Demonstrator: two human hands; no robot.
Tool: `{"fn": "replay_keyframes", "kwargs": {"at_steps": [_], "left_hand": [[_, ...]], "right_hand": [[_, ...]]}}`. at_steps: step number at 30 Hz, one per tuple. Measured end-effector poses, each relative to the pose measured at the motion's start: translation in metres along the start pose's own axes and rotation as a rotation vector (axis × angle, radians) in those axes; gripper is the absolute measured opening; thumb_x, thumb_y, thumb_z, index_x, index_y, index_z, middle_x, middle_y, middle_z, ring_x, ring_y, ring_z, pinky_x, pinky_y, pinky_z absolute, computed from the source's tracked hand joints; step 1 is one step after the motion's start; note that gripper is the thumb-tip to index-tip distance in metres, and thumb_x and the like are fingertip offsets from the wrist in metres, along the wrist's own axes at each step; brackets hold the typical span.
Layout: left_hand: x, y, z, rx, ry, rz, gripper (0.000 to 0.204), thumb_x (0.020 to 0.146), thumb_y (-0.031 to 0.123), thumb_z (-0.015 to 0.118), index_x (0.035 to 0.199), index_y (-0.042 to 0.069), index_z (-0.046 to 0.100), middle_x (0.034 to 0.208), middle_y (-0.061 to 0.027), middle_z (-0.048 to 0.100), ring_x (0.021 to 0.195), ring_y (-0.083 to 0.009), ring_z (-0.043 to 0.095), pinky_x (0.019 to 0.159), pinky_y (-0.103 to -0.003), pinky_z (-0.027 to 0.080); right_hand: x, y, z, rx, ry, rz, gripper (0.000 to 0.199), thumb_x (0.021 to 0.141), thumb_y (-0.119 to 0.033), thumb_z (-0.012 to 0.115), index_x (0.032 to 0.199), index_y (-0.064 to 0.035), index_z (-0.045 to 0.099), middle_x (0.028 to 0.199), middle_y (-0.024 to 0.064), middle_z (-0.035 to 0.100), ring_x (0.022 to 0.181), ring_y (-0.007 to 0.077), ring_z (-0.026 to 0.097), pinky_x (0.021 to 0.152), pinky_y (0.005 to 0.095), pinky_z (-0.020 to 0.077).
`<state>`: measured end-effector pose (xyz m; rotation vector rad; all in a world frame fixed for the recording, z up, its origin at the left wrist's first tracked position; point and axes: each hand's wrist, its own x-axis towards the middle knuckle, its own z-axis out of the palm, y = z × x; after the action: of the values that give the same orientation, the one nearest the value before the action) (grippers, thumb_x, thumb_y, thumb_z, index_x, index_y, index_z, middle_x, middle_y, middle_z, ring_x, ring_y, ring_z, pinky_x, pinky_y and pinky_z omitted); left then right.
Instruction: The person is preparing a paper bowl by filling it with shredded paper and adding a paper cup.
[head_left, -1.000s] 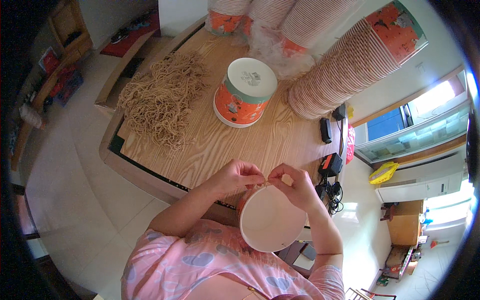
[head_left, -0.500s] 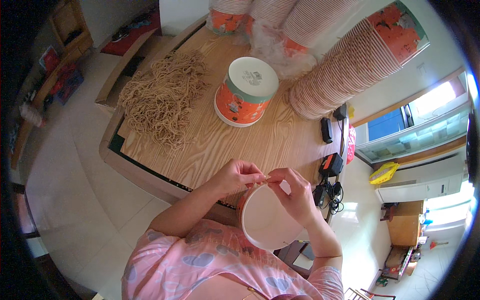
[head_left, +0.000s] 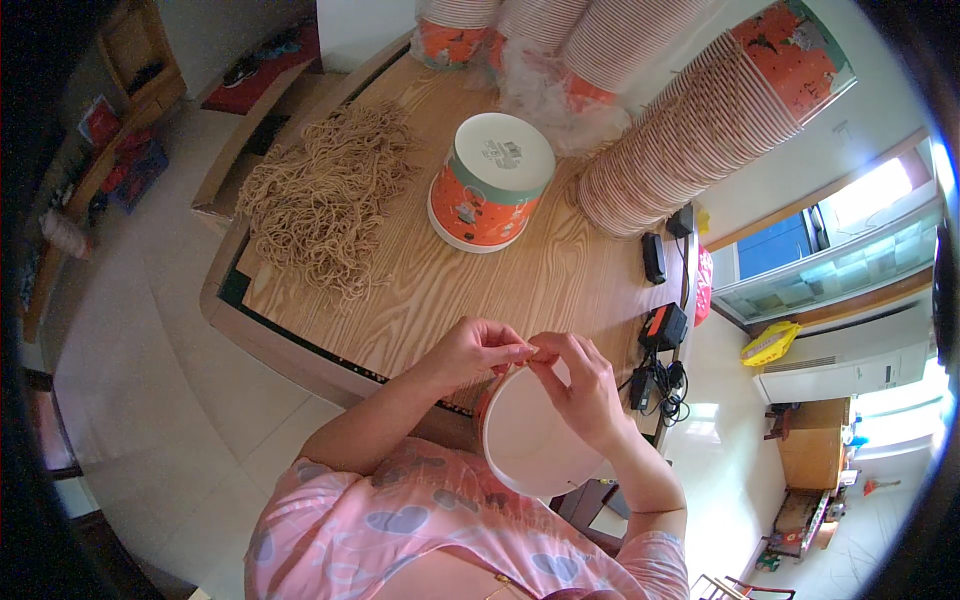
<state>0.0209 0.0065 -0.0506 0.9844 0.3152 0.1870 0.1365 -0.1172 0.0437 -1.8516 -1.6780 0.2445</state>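
A white-lined paper bucket [head_left: 530,440] is tilted in front of my body, its open mouth toward me and its outside orange. At its upper rim my left hand [head_left: 482,350] and my right hand [head_left: 580,375] meet, thumbs and forefingers pinched together. Between the fingertips shows a little of a tan cord [head_left: 532,351], mostly hidden by them. A small dark mark sits on the bucket's lower rim. Beyond my hands, an orange and green paper bucket [head_left: 484,215] stands upside down on the wooden table [head_left: 400,290].
A tangled heap of tan cords [head_left: 325,200] lies on the table's left. At the right leans a tall nested stack of buckets [head_left: 690,140] with cords along the rims. More stacks and a clear plastic bag [head_left: 545,100] are behind. Black adapters and cables [head_left: 655,370] lie along the right edge.
My right hand has shifted slightly left and its fingertips have drawn closer to the left ones. The buckets and cord heap stay in place.
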Motion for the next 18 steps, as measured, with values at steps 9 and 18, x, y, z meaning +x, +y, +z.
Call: {"fn": "replay_keyframes", "kwargs": {"at_steps": [9, 18], "left_hand": [[-0.002, -0.001, 0.001, 0.014, -0.007, 0.061, 0.015, 0.081, 0.015, 0.067, 0.088, 0.002, 0.066, 0.078, -0.0009, 0.064, 0.070, -0.0059, 0.057, 0.062, -0.021, 0.047], [-0.005, 0.009, 0.003, 0.321, 0.097, 0.091, 0.017, 0.079, 0.016, 0.069, 0.087, 0.001, 0.066, 0.078, -0.0016, 0.065, 0.071, -0.0066, 0.058, 0.065, -0.022, 0.049]], "right_hand": [[0.002, -0.002, -0.003, 0.086, -0.037, 0.057, 0.024, 0.076, 0.000, 0.065, 0.098, -0.0028, 0.058, 0.084, 0.0106, 0.060, 0.076, 0.0250, 0.060, 0.069, 0.0329, 0.0487], [0.005, 0.012, -0.006, 0.158, -0.120, 0.163, 0.009, 0.080, -0.008, 0.063, 0.086, -0.0005, 0.061, 0.084, 0.0111, 0.060, 0.082, 0.0260, 0.059, 0.072, 0.0338, 0.0481]]}}
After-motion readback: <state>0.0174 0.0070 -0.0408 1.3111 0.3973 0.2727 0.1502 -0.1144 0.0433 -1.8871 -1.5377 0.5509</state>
